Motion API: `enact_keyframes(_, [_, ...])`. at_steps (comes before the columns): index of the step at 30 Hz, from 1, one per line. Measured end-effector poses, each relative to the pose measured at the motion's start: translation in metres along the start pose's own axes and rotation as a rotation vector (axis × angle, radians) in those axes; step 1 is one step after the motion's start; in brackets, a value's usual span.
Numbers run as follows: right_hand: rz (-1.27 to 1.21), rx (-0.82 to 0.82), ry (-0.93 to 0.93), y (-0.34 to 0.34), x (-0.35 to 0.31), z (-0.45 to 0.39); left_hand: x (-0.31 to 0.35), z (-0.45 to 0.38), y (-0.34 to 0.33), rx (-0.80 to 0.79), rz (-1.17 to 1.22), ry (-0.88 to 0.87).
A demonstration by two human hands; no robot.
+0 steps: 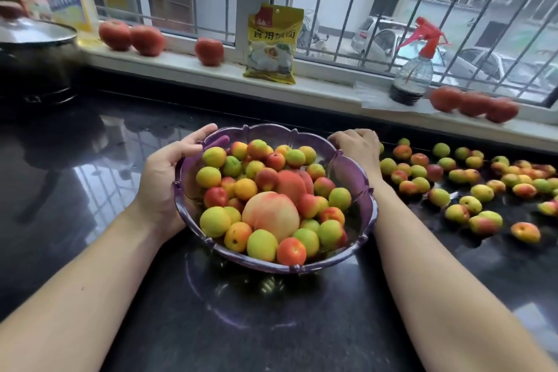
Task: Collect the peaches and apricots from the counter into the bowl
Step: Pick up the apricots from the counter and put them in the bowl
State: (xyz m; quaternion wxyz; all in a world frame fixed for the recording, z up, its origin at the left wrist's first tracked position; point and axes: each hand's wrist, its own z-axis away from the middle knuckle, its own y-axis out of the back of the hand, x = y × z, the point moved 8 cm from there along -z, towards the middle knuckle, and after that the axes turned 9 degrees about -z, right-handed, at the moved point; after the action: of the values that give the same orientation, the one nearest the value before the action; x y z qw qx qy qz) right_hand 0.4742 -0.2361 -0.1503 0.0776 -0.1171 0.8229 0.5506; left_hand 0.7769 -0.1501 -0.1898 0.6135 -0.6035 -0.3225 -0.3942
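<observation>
Purple bowl (359, 187) is gripped at its rim by left hand (169, 178) and, seemingly, right hand (357, 145), probably to shift it nearer the loose apricots (483, 193).

Both forearms were bare from the frame's lower edge to the wrists, with no sleeve showing. The left hand (169, 178) and the right hand (357, 145) wore no gloves, rings, or watch.

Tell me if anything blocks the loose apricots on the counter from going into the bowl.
Nothing visible does. The apricots lie right of the bowl on bare counter; only the right hand on the rim sits between.
</observation>
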Motion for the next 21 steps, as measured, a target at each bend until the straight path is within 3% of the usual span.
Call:
enact_keyframes(2, [-0.103,0.038,-0.020,0.007,0.003,0.001,0.000,0.000,0.000,0.005,0.004,0.009])
enact_keyframes(5, [-0.646,0.123,-0.177,0.044,0.011,0.002,0.000,0.000,0.001,0.013,0.021,0.019])
enact_keyframes(8, [-0.890,-0.010,-0.075,0.092,-0.009,0.006,0.001,0.001,0.001,0.023,0.010,0.025])
enact_keyframes(11, [-0.756,-0.362,0.160,0.114,-0.049,0.027,0.001,0.002,0.001,0.038,0.009,0.025])
enact_keyframes(13, [-0.567,-0.524,0.218,0.109,-0.066,0.039,0.002,0.003,0.000,0.044,0.004,0.027])
enact_keyframes(18, [-0.211,-0.579,0.144,0.086,-0.067,0.042,0.002,0.004,-0.002,0.057,0.000,0.028])
enact_keyframes(21, [-0.199,-0.543,0.131,0.093,-0.063,0.040,0.003,0.004,-0.002,0.059,-0.004,0.028])
